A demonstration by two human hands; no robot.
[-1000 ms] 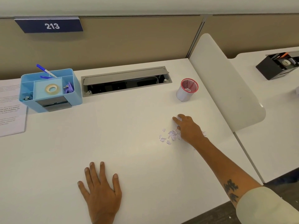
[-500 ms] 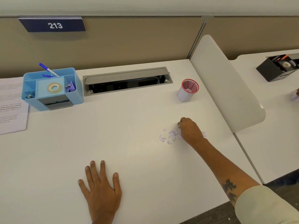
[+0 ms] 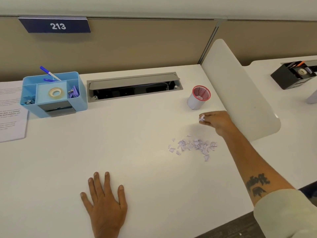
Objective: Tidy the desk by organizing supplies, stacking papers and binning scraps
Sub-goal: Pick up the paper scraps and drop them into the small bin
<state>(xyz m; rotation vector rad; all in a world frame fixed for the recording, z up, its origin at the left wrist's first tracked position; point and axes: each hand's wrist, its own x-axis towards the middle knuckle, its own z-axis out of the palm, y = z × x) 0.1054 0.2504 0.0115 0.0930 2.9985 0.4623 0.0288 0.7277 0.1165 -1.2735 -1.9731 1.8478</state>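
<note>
A scatter of small pale purple paper scraps (image 3: 193, 146) lies on the white desk (image 3: 130, 138), right of centre. My right hand (image 3: 215, 121) hovers above and behind the pile, its fingers pinching a few scraps (image 3: 201, 118). It sits just in front of a small white cup with a red mesh rim (image 3: 199, 97), which holds a few scraps. My left hand (image 3: 104, 205) lies flat on the desk near the front edge, fingers spread, holding nothing.
A blue desk organiser (image 3: 53, 94) with pens, tape and clips stands at the back left, beside printed papers (image 3: 10, 115). A grey cable tray (image 3: 133, 86) is open at the back. A white divider panel (image 3: 240, 93) bounds the right side; a black organiser (image 3: 293, 74) sits beyond.
My right hand closed its fingers on some scraps in the pile, lifted them and moved back toward the red-rimmed cup. My left hand stayed flat in place.
</note>
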